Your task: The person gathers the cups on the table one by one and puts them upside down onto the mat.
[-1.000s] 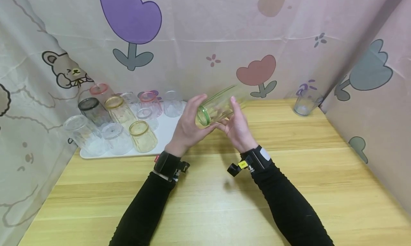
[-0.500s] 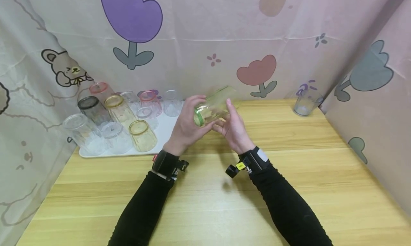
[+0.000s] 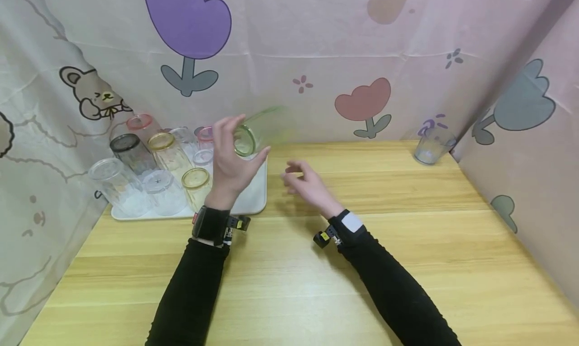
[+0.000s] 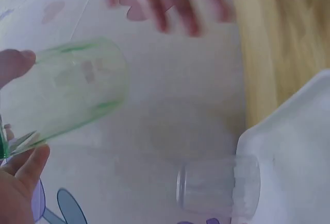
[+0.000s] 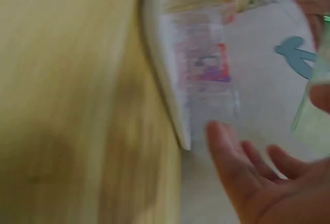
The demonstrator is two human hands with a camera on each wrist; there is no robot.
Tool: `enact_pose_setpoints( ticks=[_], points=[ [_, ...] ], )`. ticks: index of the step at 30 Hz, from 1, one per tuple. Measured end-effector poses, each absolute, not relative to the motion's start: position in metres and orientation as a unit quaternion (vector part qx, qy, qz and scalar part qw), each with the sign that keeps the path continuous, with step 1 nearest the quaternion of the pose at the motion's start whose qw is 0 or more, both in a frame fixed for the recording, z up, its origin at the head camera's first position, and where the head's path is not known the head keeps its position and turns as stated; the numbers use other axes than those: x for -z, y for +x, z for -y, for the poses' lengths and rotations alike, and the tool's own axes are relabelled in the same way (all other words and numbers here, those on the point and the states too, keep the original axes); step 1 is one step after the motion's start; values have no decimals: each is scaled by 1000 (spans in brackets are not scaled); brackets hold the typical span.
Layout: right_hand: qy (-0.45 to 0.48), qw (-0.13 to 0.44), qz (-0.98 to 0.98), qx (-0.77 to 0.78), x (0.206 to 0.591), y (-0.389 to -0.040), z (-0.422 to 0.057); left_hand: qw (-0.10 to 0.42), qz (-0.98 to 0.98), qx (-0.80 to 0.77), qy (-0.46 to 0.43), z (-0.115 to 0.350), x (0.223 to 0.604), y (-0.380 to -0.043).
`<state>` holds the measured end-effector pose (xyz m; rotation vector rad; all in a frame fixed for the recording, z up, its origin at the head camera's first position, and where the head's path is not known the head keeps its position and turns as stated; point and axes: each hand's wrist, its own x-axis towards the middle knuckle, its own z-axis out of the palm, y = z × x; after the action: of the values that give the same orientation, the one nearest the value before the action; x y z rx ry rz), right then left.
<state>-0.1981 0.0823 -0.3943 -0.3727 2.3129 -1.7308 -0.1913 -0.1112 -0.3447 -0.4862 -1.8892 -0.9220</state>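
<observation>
My left hand [image 3: 232,165] holds a green-tinted clear drinking glass [image 3: 246,141] above the right end of the white tray [image 3: 254,199]. Its thumb and fingers grip the glass near the thick green base, and the mouth points away, blurred in the head view. In the left wrist view the whole green glass [image 4: 77,87] lies tilted in that grip. To the right, apart from the glass, my right hand [image 3: 309,185] hovers over the table with loosely bent fingers and nothing in them. The left hand covers part of the tray's glasses.
Several upside-down glasses stand on the tray, among them a yellow one [image 3: 195,185], a grey one [image 3: 131,152] and a red one [image 3: 141,125]. A clear glass [image 3: 431,147] stands at the wooden table's [image 3: 384,245] back right corner. Printed curtains [image 3: 280,29] close off the back and sides.
My left hand has carried the green glass left, from over the table to over the tray. The right hand has come away from the glass and dropped slightly, its fingers now more bent.
</observation>
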Motion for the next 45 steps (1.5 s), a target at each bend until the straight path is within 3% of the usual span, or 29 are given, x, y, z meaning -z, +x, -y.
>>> enact_pose_setpoints(
  ticks=[6,21,29,45],
  points=[
    [-148,145,-874,440,406,-198,-57,479,768,396,-153,121,347,-192],
    [-184,89,-913,353,415,-208,-29,452,781,426,-67,127,352,-198],
    [-191,90,-917,339,414,-209,-24,405,814,418,-3,132,355,-198],
    [-193,96,-913,346,417,-210,-22,297,861,412,31,135,376,-210]
  ],
)
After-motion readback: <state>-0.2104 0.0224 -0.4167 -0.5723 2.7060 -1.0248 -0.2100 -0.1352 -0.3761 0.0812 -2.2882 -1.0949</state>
